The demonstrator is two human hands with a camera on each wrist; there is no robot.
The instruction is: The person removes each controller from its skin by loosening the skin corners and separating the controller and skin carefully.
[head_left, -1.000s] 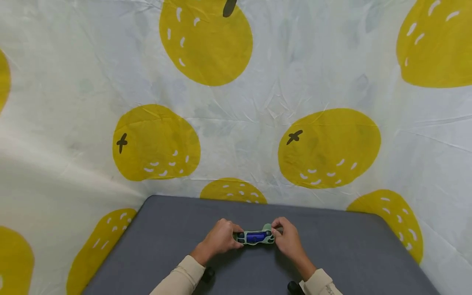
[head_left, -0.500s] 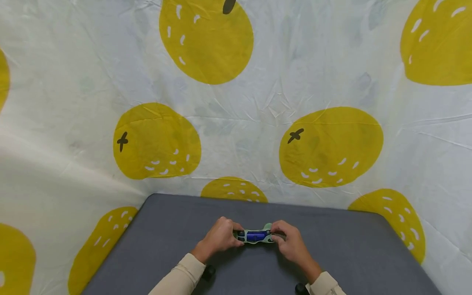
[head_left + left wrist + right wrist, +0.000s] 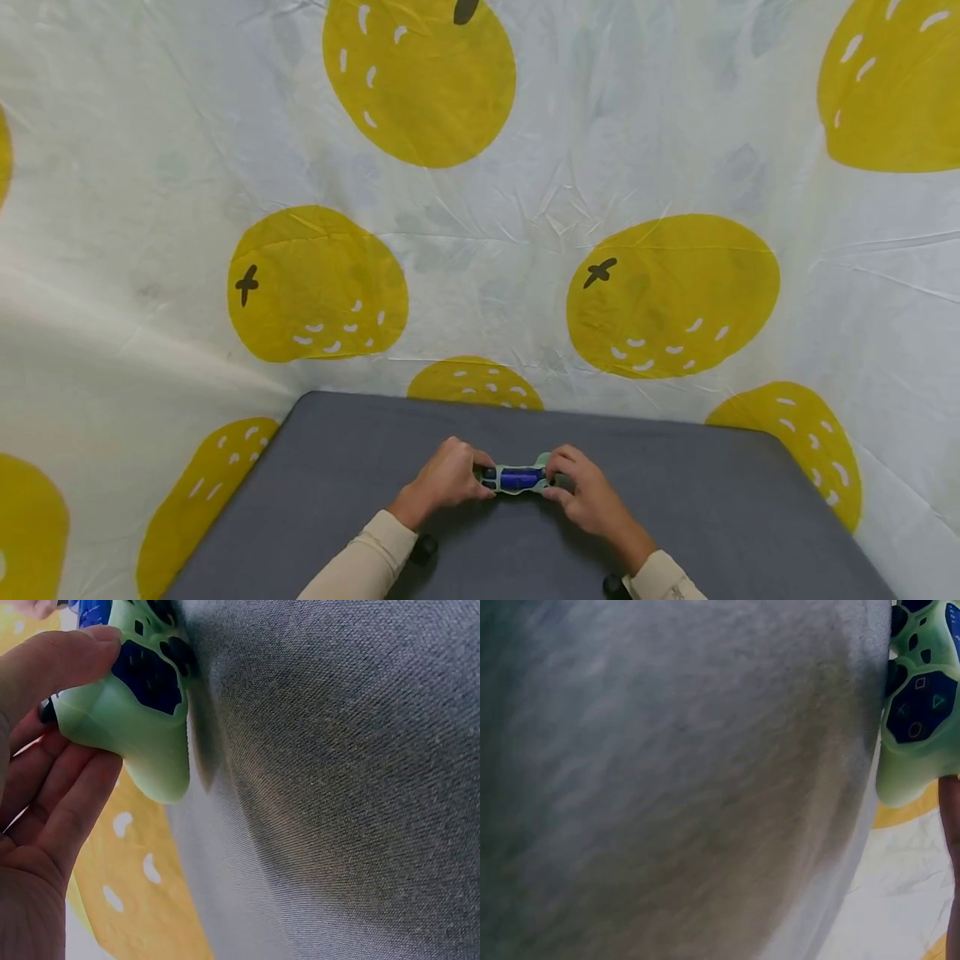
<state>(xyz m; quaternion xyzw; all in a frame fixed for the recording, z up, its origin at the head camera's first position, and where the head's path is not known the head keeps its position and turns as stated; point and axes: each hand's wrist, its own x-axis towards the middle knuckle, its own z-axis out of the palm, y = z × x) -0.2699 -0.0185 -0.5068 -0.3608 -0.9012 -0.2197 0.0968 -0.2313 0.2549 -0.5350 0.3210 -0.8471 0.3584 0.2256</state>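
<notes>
A blue game controller (image 3: 519, 478) in a pale green cover is held between both hands, over the grey table. My left hand (image 3: 450, 475) grips its left end; in the left wrist view the thumb (image 3: 71, 660) lies on the face by the dark button patch, with fingers beneath the green shell (image 3: 135, 735). My right hand (image 3: 588, 492) pinches the right end, fingers on the far side and thumb on the near side. The right wrist view shows the controller's symbol-button end (image 3: 922, 705), with only a sliver of that hand at the frame's edge.
The grey cloth-covered table (image 3: 360, 450) stretches around the hands. A white curtain (image 3: 480, 275) printed with yellow fruit hangs behind and beside it. Dark rounded pieces (image 3: 423, 550) sit at both wrists by the beige sleeves (image 3: 363, 554).
My right hand has moved slightly left, farther over the controller's right end, with thumb and fingers shifting on it. The left hand has kept its hold in nearly the same spot.
</notes>
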